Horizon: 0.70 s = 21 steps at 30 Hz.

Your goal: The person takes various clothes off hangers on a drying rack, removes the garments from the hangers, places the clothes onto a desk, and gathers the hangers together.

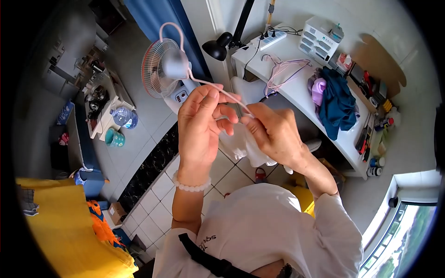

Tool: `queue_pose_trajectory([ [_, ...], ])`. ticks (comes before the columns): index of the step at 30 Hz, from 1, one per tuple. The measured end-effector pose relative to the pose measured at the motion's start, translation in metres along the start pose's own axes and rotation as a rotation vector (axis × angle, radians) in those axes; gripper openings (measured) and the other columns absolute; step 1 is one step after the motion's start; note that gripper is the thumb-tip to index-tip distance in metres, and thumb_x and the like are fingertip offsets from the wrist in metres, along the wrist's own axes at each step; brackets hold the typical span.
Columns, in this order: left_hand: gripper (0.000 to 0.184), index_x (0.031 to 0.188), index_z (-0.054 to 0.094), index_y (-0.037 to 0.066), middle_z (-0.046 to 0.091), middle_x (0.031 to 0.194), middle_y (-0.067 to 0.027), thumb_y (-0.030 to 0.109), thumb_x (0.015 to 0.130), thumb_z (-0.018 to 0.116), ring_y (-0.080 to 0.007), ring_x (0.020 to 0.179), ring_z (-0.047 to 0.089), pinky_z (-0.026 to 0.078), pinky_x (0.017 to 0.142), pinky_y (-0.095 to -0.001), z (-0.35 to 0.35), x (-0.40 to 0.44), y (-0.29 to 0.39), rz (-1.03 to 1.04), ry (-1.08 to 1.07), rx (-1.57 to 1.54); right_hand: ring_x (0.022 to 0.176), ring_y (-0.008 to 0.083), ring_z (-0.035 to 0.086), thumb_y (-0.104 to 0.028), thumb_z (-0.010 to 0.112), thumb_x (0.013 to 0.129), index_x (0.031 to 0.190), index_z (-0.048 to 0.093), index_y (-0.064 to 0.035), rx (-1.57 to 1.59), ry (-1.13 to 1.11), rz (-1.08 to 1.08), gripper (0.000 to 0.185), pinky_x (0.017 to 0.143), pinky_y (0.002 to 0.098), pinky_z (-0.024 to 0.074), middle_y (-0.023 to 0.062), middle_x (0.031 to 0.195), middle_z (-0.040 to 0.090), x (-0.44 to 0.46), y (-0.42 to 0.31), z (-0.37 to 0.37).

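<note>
A pale pink clothes hanger [209,83] is held up in front of me, its hook at the upper left. Thumb and fingers of my left hand [199,120] pinch its arm, the other fingers loosely curled. My right hand [277,132] is closed around the lower right end of the same arm. Below and between my hands hangs white cloth [254,150]; whether it is attached to the hanger I cannot tell.
On the white desk [296,104] at right lie several more hangers [282,69] and a pile of dark teal and purple clothes [338,104]. A black lamp [218,47] and a fan [160,67] stand beyond. Yellow cloth [69,227] covers something at lower left.
</note>
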<state>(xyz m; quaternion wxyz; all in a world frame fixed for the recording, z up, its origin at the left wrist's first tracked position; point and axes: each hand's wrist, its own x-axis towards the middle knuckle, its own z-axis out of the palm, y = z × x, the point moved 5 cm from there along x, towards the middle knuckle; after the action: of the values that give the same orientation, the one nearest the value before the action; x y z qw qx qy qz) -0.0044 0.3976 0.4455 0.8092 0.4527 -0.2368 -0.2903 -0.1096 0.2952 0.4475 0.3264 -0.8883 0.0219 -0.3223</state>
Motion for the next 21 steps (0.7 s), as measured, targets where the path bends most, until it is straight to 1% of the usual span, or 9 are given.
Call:
queue_pose_trajectory([
  [2,0.020,0.096,0.055,0.001,0.061,0.083,-0.0129,0.019,0.093,0.049,-0.0152,0.060,0.057,0.043,0.044,-0.0238,-0.001,0.005,-0.005,0.009,0.030,0.011,0.051,0.0323,0.056,-0.016,0.065,0.080,0.098,0.055,0.0009,0.055,-0.070,-0.008,0.027,0.045,0.0350,0.0433,0.0151,0.061,0.058,0.000,0.004,0.003],
  [4,0.019,0.095,0.055,0.001,0.059,0.077,-0.0110,0.018,0.092,0.049,-0.0151,0.059,0.055,0.042,0.043,-0.0240,-0.005,0.007,-0.006,0.020,0.066,0.023,0.069,0.0306,0.062,-0.018,0.065,0.079,0.120,0.047,0.0022,0.537,-0.199,-0.035,0.049,0.059,0.0342,0.0485,0.0180,0.084,0.062,-0.004,0.009,0.010],
  [5,0.018,0.095,0.055,0.002,0.057,0.074,-0.0094,0.018,0.092,0.049,-0.0151,0.058,0.053,0.041,0.043,-0.0243,-0.010,0.009,-0.004,0.060,0.089,0.020,0.097,0.0302,0.058,-0.015,0.063,0.077,0.132,0.037,0.0011,0.726,-0.339,-0.023,0.063,0.081,0.0357,0.0463,0.0194,0.109,0.056,-0.009,0.023,0.017],
  [6,0.017,0.094,0.055,0.002,0.055,0.071,-0.0078,0.018,0.092,0.049,-0.0152,0.058,0.052,0.040,0.044,-0.0245,-0.016,0.010,0.000,0.101,0.115,0.017,0.097,0.0302,0.058,-0.015,0.063,0.077,0.132,0.037,0.0011,0.731,-0.340,-0.021,0.063,0.081,0.0357,0.0463,0.0194,0.109,0.056,-0.016,0.036,0.023],
  [8,0.020,0.095,0.056,0.002,0.054,0.068,-0.0069,0.020,0.093,0.048,-0.0149,0.058,0.049,0.041,0.050,-0.0262,-0.027,0.010,0.006,0.143,0.082,-0.017,0.115,0.0306,0.047,-0.009,0.059,0.075,0.133,0.037,0.0005,0.917,-0.377,0.133,0.062,0.096,0.0381,0.0367,0.0195,0.125,0.046,-0.026,0.059,0.040],
  [9,0.021,0.095,0.056,0.001,0.049,0.067,-0.0044,0.019,0.094,0.046,-0.0147,0.059,0.047,0.039,0.050,-0.0265,-0.029,0.009,0.007,0.121,0.142,-0.042,0.123,0.0310,0.038,-0.003,0.056,0.073,0.133,0.037,-0.0002,0.808,-0.427,0.172,0.064,0.101,0.0374,0.0306,0.0183,0.131,0.041,-0.028,0.060,0.046],
  [14,0.024,0.100,0.055,0.000,0.040,0.064,-0.0010,0.019,0.096,0.041,-0.0117,0.055,0.039,0.035,0.047,-0.0251,-0.040,0.005,0.001,0.079,0.200,-0.169,0.120,0.0298,0.042,0.002,0.059,0.077,0.127,0.047,-0.0039,0.573,-0.355,0.099,0.052,0.097,0.0375,0.0369,0.0157,0.130,0.045,-0.047,0.061,0.106],
  [17,0.028,0.107,0.052,-0.001,0.035,0.060,0.0006,0.020,0.098,0.036,-0.0082,0.047,0.032,0.031,0.042,-0.0219,-0.047,0.000,0.000,0.009,0.091,-0.235,0.099,0.0333,0.055,0.001,0.056,0.080,0.101,0.059,0.0008,0.488,-0.255,-0.002,0.021,0.081,0.0375,0.0471,0.0153,0.109,0.059,-0.043,0.059,0.123],
  [21,0.032,0.112,0.051,-0.001,0.032,0.057,0.0025,0.021,0.100,0.031,-0.0053,0.041,0.026,0.024,0.037,-0.0191,-0.055,-0.013,0.007,-0.070,0.103,-0.310,0.096,0.0325,0.057,0.002,0.058,0.079,0.102,0.057,0.0010,0.536,-0.183,0.114,0.024,0.078,0.0358,0.0478,0.0160,0.105,0.059,-0.046,0.065,0.139],
])
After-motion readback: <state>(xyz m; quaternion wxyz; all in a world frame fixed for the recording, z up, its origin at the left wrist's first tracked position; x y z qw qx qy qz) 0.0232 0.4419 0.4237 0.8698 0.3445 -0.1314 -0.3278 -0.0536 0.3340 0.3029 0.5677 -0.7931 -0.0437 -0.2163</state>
